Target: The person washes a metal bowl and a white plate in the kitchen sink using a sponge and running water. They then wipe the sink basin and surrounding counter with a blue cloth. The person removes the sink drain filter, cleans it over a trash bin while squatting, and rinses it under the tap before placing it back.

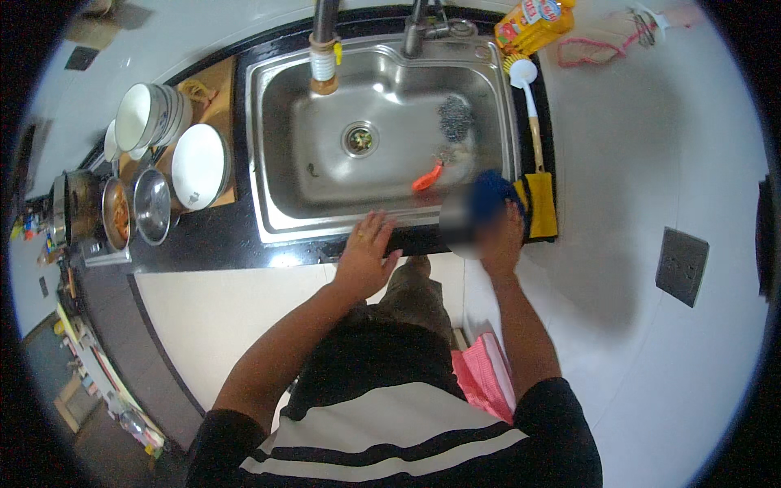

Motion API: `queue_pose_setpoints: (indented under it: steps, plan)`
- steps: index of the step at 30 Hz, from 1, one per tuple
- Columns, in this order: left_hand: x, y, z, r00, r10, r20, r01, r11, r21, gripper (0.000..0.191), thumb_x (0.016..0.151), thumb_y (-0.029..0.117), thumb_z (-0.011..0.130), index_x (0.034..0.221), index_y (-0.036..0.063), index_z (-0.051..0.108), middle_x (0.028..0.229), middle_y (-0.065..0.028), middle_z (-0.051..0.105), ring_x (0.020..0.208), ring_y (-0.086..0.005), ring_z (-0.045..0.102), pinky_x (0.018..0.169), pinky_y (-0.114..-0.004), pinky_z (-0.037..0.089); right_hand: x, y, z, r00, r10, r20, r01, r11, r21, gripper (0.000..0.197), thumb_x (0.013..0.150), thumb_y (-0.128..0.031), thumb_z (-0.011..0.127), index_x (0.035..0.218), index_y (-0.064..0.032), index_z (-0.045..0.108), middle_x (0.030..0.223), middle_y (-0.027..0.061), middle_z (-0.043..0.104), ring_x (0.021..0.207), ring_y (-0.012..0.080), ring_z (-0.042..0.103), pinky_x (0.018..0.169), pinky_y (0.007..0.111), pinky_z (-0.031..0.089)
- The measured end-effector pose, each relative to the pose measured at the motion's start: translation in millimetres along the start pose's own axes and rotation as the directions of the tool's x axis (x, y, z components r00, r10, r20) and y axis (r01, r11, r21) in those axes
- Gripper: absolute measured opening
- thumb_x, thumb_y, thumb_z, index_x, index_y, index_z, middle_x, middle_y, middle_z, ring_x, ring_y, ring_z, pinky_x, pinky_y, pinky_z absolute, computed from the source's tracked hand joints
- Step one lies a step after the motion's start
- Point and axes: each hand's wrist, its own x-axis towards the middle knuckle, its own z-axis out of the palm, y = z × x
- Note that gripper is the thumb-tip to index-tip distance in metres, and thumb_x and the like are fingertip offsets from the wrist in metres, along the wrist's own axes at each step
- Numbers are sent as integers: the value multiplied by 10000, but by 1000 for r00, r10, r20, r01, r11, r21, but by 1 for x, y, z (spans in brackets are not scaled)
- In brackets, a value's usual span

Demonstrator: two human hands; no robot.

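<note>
My left hand (pixel 365 255) lies with its fingers spread on the front rim of the stainless steel sink (pixel 305 230). Near the sink's front right corner, my right hand (pixel 505 241) is on a dark blue thing, perhaps a cloth (pixel 491 194); blur hides its exact kind and the fingers' hold. Inside the basin are a steel wool scourer (pixel 455 119) and an orange-handled item (pixel 428 177). Food scraps sit in the drain (pixel 360 139). To the right of the basin lie a long-handled dish brush (pixel 532 113) and a yellow and black sponge or cloth (pixel 542 204).
White bowls (pixel 135 117), plates (pixel 198 166), a metal bowl (pixel 152 206) and a pan with food (pixel 116 213) stand on the left. The faucet (pixel 414 36) and a yellow detergent bottle (pixel 534 25) are at the back. A wall borders the right side.
</note>
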Motion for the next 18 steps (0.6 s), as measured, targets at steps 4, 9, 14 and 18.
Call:
queue_pose_setpoints:
  steps: [4,9,14,18]
  plan:
    - [-21,5,-2,1000,7,-14,-9,982,-187,452,965,192,638,1366,6,544,1395,-234,555,1320,-410,506,1141,-507,389,-14,-25,28,990,-113,-85,108,992,-69,520,1003,-318,533,1296,106,601,1565,264,395,1488,443,305,1212,619,181]
    - [-99,-47,1,982,-190,22,189,948,-255,322,964,192,643,1248,40,631,1280,-204,652,1214,-384,602,1063,-471,468,-35,-153,62,929,-339,148,313,933,176,578,962,-456,594,1363,-41,614,1613,240,338,1505,427,285,1204,647,160]
    - [-190,-88,-4,864,-490,-114,435,842,-319,402,920,136,698,1290,22,589,1270,-214,637,1211,-379,606,1043,-455,481,-36,-307,103,693,-657,296,583,753,306,630,973,-515,581,1448,-103,553,1637,219,304,1518,401,272,1216,631,146]
    - [-216,-120,-17,739,-512,-437,450,859,-246,585,917,87,692,1428,-35,434,1420,-306,494,1323,-462,499,1108,-483,422,-22,-420,140,648,-728,224,653,683,329,593,1008,-440,542,1515,-139,484,1656,180,280,1538,356,223,1243,576,129]
